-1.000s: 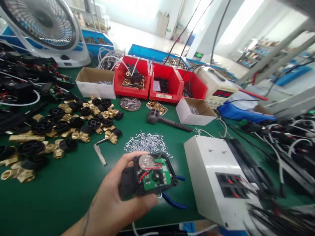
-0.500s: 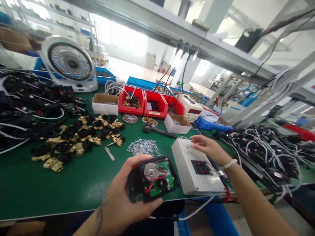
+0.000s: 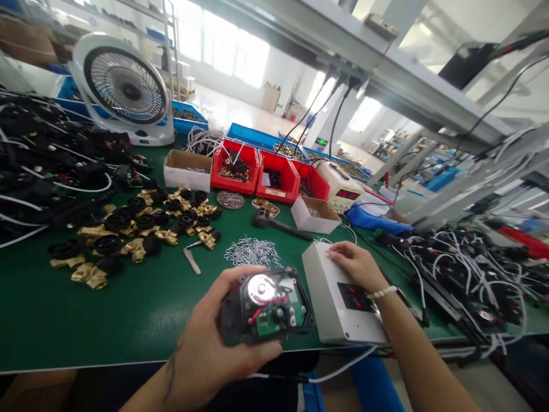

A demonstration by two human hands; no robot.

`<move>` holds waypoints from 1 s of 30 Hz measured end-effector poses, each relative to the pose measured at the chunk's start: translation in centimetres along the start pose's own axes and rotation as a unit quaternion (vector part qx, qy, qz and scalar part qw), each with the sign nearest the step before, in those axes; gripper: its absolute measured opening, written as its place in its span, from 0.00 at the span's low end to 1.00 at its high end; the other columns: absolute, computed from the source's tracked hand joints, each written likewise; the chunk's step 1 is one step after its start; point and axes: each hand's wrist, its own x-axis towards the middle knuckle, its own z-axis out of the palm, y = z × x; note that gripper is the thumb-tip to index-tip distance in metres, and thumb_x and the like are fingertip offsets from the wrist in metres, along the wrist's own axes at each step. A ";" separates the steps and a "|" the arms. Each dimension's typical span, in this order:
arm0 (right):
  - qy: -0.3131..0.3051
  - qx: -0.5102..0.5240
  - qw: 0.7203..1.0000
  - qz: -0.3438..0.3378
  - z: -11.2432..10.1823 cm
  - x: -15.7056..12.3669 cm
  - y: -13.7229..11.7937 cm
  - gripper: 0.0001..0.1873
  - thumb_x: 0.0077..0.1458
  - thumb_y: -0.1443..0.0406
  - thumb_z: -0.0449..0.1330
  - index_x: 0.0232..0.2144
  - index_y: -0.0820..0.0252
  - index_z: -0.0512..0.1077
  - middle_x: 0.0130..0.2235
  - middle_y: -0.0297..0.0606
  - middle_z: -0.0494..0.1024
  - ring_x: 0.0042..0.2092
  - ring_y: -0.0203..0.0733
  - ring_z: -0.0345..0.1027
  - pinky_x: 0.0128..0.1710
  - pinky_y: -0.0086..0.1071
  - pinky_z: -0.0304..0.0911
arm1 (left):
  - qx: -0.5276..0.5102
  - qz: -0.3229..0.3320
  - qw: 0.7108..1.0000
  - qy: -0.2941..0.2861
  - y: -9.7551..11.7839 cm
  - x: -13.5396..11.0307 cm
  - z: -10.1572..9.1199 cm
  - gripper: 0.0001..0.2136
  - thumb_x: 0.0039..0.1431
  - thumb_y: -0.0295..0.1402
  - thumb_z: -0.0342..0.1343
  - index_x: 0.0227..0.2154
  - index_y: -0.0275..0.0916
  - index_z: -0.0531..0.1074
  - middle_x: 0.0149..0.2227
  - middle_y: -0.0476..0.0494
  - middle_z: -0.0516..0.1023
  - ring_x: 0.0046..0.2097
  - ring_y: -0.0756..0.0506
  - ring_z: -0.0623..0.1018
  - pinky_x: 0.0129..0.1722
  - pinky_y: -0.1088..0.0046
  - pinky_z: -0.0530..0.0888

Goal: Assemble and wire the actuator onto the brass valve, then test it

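Observation:
My left hand [image 3: 214,349] grips a black open housing [image 3: 266,306] with a green circuit board, red wires and a round metal disc inside, held just above the near table edge. My right hand [image 3: 358,264] rests palm-down on top of a white box [image 3: 330,303] with a dark panel and red terminals, fingers curled over its far edge. A bead bracelet is on that wrist. A pile of small wire clips [image 3: 251,252] lies just beyond the housing.
On the green mat [image 3: 86,320] lie brass fittings with black caps [image 3: 141,226], a black mallet [image 3: 278,224], red bins [image 3: 257,169], cardboard boxes [image 3: 189,169], a white fan [image 3: 126,86], and tangles of black cabled parts at left [image 3: 38,166] and right [image 3: 467,269].
The view has pulled back and up from the table. My right hand came into view and settled on the white box. My left hand kept hold of the housing.

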 end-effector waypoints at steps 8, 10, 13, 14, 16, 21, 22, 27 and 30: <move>0.030 -0.020 0.999 -0.018 0.7 -0.8 -0.5 0.16 0.47 0.53 0.61 0.28 0.59 0.75 0.28 0.38 0.78 0.31 0.42 0.68 0.32 0.34 0.62 | -0.107 -0.105 0.989 0.001 -1.0 1.4 0.5 0.27 0.56 0.51 0.61 0.49 0.33 0.72 0.42 0.36 0.80 0.42 0.41 0.80 0.37 0.73 0.77; 0.035 -0.023 0.999 -0.020 0.8 -0.9 -0.6 0.16 0.47 0.53 0.60 0.28 0.60 0.75 0.28 0.38 0.78 0.31 0.42 0.68 0.31 0.34 0.62 | -0.111 -0.117 0.987 0.001 -1.1 1.4 0.8 0.25 0.56 0.50 0.61 0.47 0.33 0.74 0.39 0.38 0.80 0.41 0.41 0.80 0.38 0.72 0.77; 0.041 -0.032 0.998 -0.021 0.8 -1.0 -0.8 0.15 0.46 0.53 0.60 0.28 0.59 0.75 0.28 0.37 0.78 0.30 0.42 0.68 0.31 0.33 0.62 | -0.112 -0.122 0.986 0.003 -1.3 1.2 1.0 0.23 0.56 0.50 0.61 0.44 0.34 0.75 0.37 0.40 0.80 0.40 0.43 0.80 0.40 0.71 0.78; 0.044 -0.037 0.998 -0.021 0.8 -1.0 -0.8 0.15 0.46 0.54 0.61 0.28 0.59 0.75 0.28 0.37 0.78 0.30 0.42 0.68 0.30 0.33 0.61 | -0.113 -0.122 0.986 0.001 -1.3 1.2 1.0 0.23 0.56 0.50 0.62 0.44 0.34 0.75 0.37 0.40 0.80 0.39 0.43 0.80 0.39 0.71 0.78; 0.051 -0.046 0.997 -0.020 0.7 -1.1 -0.9 0.15 0.46 0.53 0.61 0.27 0.59 0.76 0.28 0.37 0.78 0.30 0.42 0.68 0.30 0.33 0.60 | -0.116 -0.122 0.986 -0.005 -1.4 1.1 1.1 0.22 0.57 0.49 0.61 0.44 0.34 0.76 0.36 0.41 0.80 0.37 0.45 0.80 0.39 0.72 0.78; 0.096 -0.072 0.993 -0.013 0.6 -1.0 -0.3 0.23 0.53 0.48 0.54 0.21 0.58 0.74 0.25 0.39 0.77 0.29 0.44 0.67 0.29 0.34 0.57 | -0.126 -0.126 0.984 -0.024 -1.4 0.9 1.3 0.21 0.58 0.49 0.60 0.44 0.35 0.76 0.33 0.42 0.79 0.34 0.47 0.80 0.36 0.75 0.78; 0.106 -0.076 0.991 -0.012 0.6 -1.0 -0.1 0.25 0.54 0.47 0.53 0.20 0.58 0.74 0.24 0.39 0.76 0.29 0.44 0.67 0.29 0.34 0.56 | -0.127 -0.127 0.983 -0.025 -1.4 0.9 1.3 0.21 0.58 0.49 0.60 0.43 0.35 0.76 0.32 0.42 0.79 0.34 0.47 0.80 0.36 0.75 0.78; 0.126 -0.065 0.990 -0.013 0.6 -1.1 0.4 0.28 0.55 0.43 0.52 0.21 0.58 0.72 0.25 0.39 0.77 0.28 0.42 0.68 0.28 0.34 0.59 | -0.130 -0.124 0.983 -0.031 -1.4 0.8 1.4 0.21 0.59 0.48 0.60 0.46 0.36 0.75 0.34 0.42 0.79 0.35 0.47 0.80 0.33 0.79 0.76; 0.130 -0.049 0.990 -0.016 0.7 -1.2 0.3 0.24 0.54 0.44 0.55 0.25 0.58 0.72 0.25 0.38 0.77 0.27 0.41 0.67 0.28 0.33 0.60 | -0.130 -0.122 0.983 -0.034 -1.5 0.8 1.4 0.21 0.59 0.48 0.59 0.47 0.37 0.75 0.35 0.42 0.80 0.36 0.47 0.80 0.32 0.79 0.75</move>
